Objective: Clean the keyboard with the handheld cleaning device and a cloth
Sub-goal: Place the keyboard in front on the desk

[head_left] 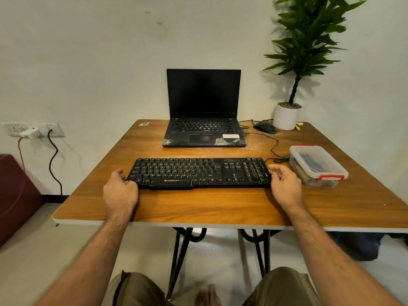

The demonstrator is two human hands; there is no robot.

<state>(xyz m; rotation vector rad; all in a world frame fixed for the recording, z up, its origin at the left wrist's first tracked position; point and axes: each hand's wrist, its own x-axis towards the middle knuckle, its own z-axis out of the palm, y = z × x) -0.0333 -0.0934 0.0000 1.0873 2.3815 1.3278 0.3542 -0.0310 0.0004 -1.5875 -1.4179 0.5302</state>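
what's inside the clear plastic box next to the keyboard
Through the lid of the clear plastic box a dark bluish item shows near the top and something tan lies lower down. The cloudy plastic blurs both, so what they are cannot be told.

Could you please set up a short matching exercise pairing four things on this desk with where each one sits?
Things:
1. keyboard
2. laptop
3. plastic container
4. potted plant

Places:
A. far right corner of the table
B. right of the keyboard
C. between the left hand and right hand
D. behind the keyboard, screen dark

Pairs: 1-C, 2-D, 3-B, 4-A
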